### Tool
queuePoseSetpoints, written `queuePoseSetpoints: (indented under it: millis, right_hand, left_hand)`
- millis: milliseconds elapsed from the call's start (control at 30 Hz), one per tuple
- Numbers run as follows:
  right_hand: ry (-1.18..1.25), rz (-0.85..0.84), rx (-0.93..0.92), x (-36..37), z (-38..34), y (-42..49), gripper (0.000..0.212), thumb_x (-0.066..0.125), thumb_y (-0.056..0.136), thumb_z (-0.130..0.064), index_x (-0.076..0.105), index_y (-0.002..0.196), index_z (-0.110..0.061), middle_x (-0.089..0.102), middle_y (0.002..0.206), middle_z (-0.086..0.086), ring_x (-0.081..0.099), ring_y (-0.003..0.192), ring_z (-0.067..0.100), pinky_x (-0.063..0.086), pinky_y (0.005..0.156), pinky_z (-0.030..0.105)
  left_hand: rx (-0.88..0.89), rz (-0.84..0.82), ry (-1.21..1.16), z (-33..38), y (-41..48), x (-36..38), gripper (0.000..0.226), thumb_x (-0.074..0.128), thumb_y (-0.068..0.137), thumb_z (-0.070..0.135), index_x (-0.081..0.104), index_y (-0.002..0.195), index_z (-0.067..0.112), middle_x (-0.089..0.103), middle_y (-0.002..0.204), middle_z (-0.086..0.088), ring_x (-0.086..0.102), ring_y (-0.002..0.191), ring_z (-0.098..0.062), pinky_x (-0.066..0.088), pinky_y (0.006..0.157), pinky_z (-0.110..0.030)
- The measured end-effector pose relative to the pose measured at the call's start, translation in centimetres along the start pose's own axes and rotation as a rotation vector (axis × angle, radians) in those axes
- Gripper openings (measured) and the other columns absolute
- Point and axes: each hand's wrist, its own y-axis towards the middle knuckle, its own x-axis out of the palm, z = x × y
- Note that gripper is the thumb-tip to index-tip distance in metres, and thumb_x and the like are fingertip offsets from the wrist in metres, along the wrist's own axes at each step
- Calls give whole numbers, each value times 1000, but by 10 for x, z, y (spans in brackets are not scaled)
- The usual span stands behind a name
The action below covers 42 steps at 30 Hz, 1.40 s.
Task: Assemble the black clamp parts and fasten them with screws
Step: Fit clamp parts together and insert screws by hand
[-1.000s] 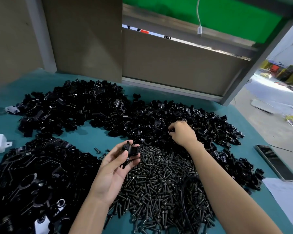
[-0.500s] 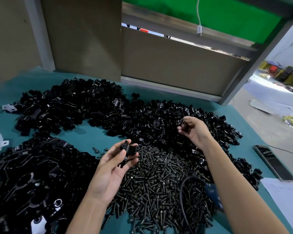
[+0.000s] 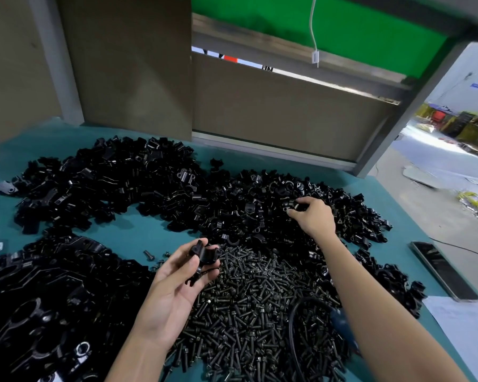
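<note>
My left hand point(image 3: 177, 282) is palm up over the near edge of the screw pile point(image 3: 260, 312) and holds a black clamp part point(image 3: 203, 253) between thumb and fingers. My right hand point(image 3: 313, 216) reaches into the far heap of small black clamp pieces point(image 3: 246, 205), fingers curled around one small black piece point(image 3: 298, 205) at the fingertips. Dark screws lie heaped between my forearms.
Larger black clamp bodies point(image 3: 53, 293) fill the near left; another heap of parts point(image 3: 100, 183) lies at the far left. A phone point(image 3: 442, 271) and white paper point(image 3: 464, 326) lie at the right. A black cable and blue tool point(image 3: 340, 321) rest on the screws. The table point(image 3: 138, 230) is teal.
My right hand, lifted with a piece half a second ago, has gone back down to the far heap, further right. My left hand keeps holding its clamp part in nearly the same place.
</note>
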Motion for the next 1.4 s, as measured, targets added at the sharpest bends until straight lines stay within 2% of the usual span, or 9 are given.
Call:
queuePoseSetpoints:
  millis: [133, 300, 567, 700, 833, 900, 967, 1067, 1400]
  right_hand:
    - [-54, 35, 7, 6, -2, 2, 38, 73, 89, -34, 65, 122, -16, 70, 89, 6, 63, 74, 23, 45, 63, 29]
    - [613, 43, 201, -2, 5, 0, 27, 59, 94, -30, 54, 70, -18, 44, 63, -1, 38, 54, 14, 37, 57, 29]
    - [1273, -127, 464, -17, 21, 2, 14, 41, 94, -4, 47, 85, -11, 54, 70, 6, 44, 54, 12, 29, 38, 20]
    - [834, -107, 364, -11, 9, 6, 11, 53, 96, -13, 63, 92, -10, 51, 56, 0, 40, 48, 11, 30, 41, 22]
    - [234, -6, 119, 1, -5, 4, 28, 69, 92, -33, 73, 101, -7, 72, 89, 12, 68, 82, 28, 55, 76, 44]
    - [94, -12, 80, 7, -9, 5, 42, 67, 92, -43, 73, 92, -2, 73, 82, 16, 68, 76, 36, 56, 68, 42]
    - [-2, -20, 101, 10, -14, 7, 50, 66, 91, -49, 58, 61, -10, 54, 55, 4, 51, 49, 25, 39, 51, 28]
    - [-76, 4, 137, 15, -21, 10, 55, 66, 90, -49, 37, 58, -16, 40, 50, -3, 37, 42, 18, 27, 46, 23]
    - [-52, 59, 79, 8, -11, 9, 19, 60, 93, -26, 66, 88, -9, 57, 65, 5, 50, 56, 24, 37, 54, 27]
  left_hand:
    - [-4, 3, 3, 0, -1, 1, 28, 60, 82, 10, 79, 103, 11, 72, 114, -15, 72, 94, -28, 61, 81, -37]
    - [-12, 4, -13, 0, -1, 1, 28, 60, 82, 8, 79, 102, 11, 72, 114, -16, 72, 94, -27, 61, 79, -36]
    - [-23, 12, -29, 0, 0, 2, 28, 60, 81, 8, 79, 102, 11, 72, 113, -15, 72, 93, -27, 61, 78, -36]
    - [-22, 22, -31, -1, 0, 1, 28, 61, 81, 9, 79, 102, 11, 72, 114, -16, 73, 92, -27, 61, 78, -37]
    - [-25, 30, -43, -1, 0, 1, 28, 59, 82, 7, 77, 104, 7, 72, 115, -18, 73, 92, -29, 61, 77, -37]
    - [-26, 39, -46, -1, 0, 2, 29, 60, 82, 6, 75, 106, 6, 71, 115, -18, 72, 92, -29, 61, 77, -37]
    - [-31, 40, -46, -2, 0, 2, 28, 60, 81, 6, 76, 104, 6, 71, 114, -18, 72, 92, -29, 62, 77, -37]
    - [-37, 35, -40, -1, -1, 3, 27, 60, 81, 7, 79, 101, 8, 72, 113, -17, 72, 93, -29, 62, 78, -38]
    - [-36, 33, -45, -1, -1, 3, 28, 61, 81, 7, 77, 103, 7, 72, 114, -17, 72, 92, -29, 62, 80, -39]
